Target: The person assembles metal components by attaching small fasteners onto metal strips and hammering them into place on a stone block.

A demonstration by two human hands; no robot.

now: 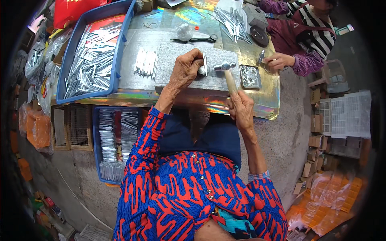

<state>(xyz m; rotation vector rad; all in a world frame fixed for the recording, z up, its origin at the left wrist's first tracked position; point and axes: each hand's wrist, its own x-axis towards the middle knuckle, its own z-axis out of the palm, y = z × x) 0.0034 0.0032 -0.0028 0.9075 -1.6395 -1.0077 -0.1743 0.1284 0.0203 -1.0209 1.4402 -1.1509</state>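
My left hand pinches a thin silvery metal strip over a grey speckled stone block. Below that strip, partly covered by my fingers, is a small round metal piece. My right hand is wrapped round the pale handle of a hammer, whose metal head is raised just right of the strip, apart from it. Left of the block lies a neat row of metal strips. A small square tray holding tiny shiny parts sits right of the hammer.
A blue tray full of loose metal strips stands at the left. Scissors and a crumpled plastic ball lie beyond the block. More strips are piled at the back. A co-worker's hand is at the right. Another blue crate stands below.
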